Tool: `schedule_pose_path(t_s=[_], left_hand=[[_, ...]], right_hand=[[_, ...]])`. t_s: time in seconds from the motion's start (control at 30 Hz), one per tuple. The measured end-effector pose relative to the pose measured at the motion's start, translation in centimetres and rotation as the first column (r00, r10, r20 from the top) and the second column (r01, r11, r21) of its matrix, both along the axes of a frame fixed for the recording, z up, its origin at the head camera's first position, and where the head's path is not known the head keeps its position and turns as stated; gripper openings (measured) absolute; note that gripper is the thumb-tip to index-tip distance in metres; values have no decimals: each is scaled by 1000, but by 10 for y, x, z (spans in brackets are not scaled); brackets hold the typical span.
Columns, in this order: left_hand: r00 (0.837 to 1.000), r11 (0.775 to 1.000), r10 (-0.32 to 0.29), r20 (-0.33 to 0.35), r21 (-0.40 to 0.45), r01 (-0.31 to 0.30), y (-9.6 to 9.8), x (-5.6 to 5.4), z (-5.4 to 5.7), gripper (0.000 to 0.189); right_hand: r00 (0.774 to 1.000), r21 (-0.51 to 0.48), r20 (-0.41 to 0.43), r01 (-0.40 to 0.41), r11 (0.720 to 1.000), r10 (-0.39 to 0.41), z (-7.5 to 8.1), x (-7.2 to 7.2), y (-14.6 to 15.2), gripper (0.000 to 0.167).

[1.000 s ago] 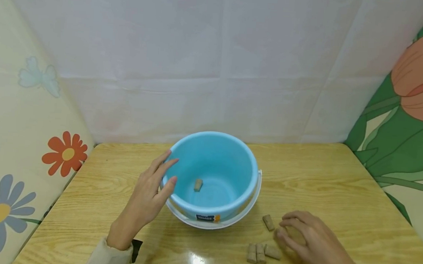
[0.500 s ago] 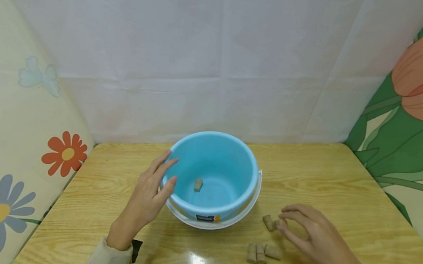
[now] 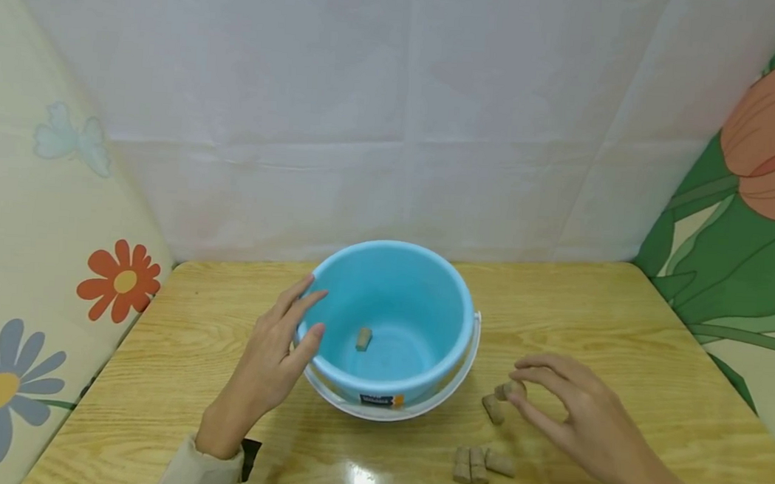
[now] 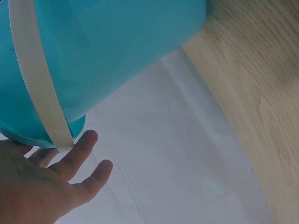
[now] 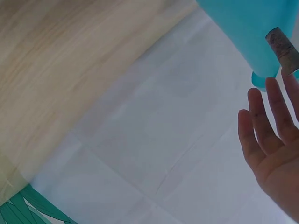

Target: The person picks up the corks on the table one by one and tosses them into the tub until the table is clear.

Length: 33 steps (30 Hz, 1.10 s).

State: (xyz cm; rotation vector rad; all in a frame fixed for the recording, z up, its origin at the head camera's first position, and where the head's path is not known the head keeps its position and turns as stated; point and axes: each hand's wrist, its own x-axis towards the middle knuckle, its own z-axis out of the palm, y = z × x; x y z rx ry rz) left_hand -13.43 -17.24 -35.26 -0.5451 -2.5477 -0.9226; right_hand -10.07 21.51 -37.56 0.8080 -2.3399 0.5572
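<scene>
A light blue bucket (image 3: 392, 272) stands upright on the table with one tan cork (image 3: 364, 338) lying inside. My left hand (image 3: 270, 353) holds the bucket's left rim, its thumb and a finger reaching over the inner side. Outside the rim, other fingers extend past the white handle (image 4: 35, 74) in the left wrist view. To the right of the bucket, my right hand (image 3: 573, 416) pinches a cork (image 5: 282, 49) between thumb and fingertips, its remaining fingers extended. Below that cork, another cork (image 3: 493, 409) lies on the table.
Nearer the front, several corks (image 3: 478, 466) lie side by side on the wooden table (image 3: 628, 338). Behind it hangs a white cloth (image 3: 368, 122). Flower-printed panels flank the left (image 3: 23, 212) and right (image 3: 751, 279) sides.
My right hand has raised a cork from the table and moved it slightly away from me, past the neighbouring cork. My left hand and the bucket have stayed in place.
</scene>
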Motion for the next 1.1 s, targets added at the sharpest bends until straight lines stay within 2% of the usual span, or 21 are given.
schedule_pose_path(t_s=[0.23, 0.47, 0.6, 0.8, 1.1], left_hand=[[1000, 1000, 1, -7, 1, -1, 0, 0, 0, 43], [1000, 1000, 1, -7, 1, -1, 0, -1, 0, 43], [1000, 1000, 0, -10, 3, 0, 0, 0, 0, 43], [1000, 1000, 1, -9, 5, -1, 0, 0, -1, 43], [1000, 1000, -1, -4, 3, 1, 0, -1, 0, 43]], right_hand=[[999, -37, -26, -45, 998, 44, 9, -4, -2, 25], [998, -50, -36, -61, 997, 59, 23, -7, -7, 45], [997, -64, -34, -71, 995, 69, 32, -10, -11, 49], [990, -89, -90, -112, 990, 104, 40, -14, -18, 48], [979, -140, -170, -133, 981, 109, 46, -21, -25, 47]])
